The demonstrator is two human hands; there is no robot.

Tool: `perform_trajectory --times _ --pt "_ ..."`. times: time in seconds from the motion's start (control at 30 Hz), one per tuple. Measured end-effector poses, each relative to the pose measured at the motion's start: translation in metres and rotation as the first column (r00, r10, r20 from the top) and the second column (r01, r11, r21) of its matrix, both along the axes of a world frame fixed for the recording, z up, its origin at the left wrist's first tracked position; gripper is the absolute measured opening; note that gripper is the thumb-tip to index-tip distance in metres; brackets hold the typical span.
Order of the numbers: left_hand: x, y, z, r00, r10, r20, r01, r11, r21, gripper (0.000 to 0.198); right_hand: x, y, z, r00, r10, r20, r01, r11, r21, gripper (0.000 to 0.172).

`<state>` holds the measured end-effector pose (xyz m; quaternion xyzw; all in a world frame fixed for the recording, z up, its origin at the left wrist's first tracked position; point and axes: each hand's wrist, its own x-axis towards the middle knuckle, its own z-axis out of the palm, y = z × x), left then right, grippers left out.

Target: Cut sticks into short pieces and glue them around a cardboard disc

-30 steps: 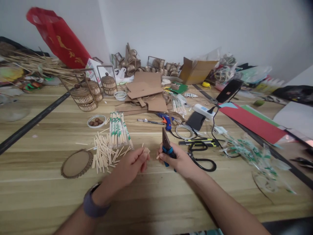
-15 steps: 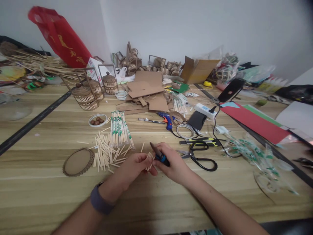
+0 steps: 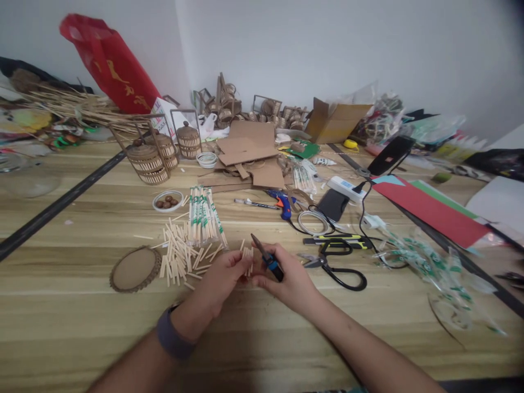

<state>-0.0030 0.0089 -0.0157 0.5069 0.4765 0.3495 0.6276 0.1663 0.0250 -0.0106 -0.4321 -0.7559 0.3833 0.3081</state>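
Note:
My left hand point(image 3: 223, 275) is closed on a few short wooden sticks point(image 3: 248, 256), pinched upright side by side between thumb and fingers. My right hand point(image 3: 289, 275) grips a knife-like tool point(image 3: 268, 258) with a dark pointed blade and a black-and-blue handle; its tip points up and left, close beside the sticks. Left of my hands lies a loose heap of cut stick pieces point(image 3: 178, 256). Past it is an oval cardboard piece point(image 3: 136, 269) with a ruffled edge. Paper-wrapped chopsticks point(image 3: 202, 215) lie behind the heap. Black-handled scissors point(image 3: 327, 265) rest right of my right hand.
A dish of brown beads point(image 3: 167, 203), a blue glue gun point(image 3: 285, 204), a pen point(image 3: 256, 203) and a yellow-black cutter point(image 3: 338, 240) lie further back. Beyond are stacked cardboard point(image 3: 249, 147) and small lidded baskets point(image 3: 148, 162). Torn wrappers point(image 3: 429, 262) are at right.
The view has shifted slightly, so the table appears a little further right. The sticks in my left hand now stand more upright, and a small gap separates them from my right hand.

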Motion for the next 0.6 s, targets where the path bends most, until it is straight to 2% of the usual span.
perform_trajectory --times 0.13,0.43,0.6 --pt "0.003 -0.001 -0.003 0.98 0.094 0.175 -0.079 0.993 -0.086 0.042 -0.003 -0.003 -0.008 1.0 -0.02 0.004 0.02 0.999 0.03 0.039" --pt "0.004 -0.001 -0.011 0.948 0.12 0.294 -0.086 0.989 -0.124 0.037 -0.005 -0.005 -0.015 0.996 -0.065 0.056 0.058 0.99 0.127 0.038" --pt "0.003 0.0 -0.011 0.956 0.13 0.264 -0.107 0.989 -0.098 0.035 -0.004 -0.005 -0.015 0.997 -0.059 0.047 0.052 0.988 0.143 0.039"
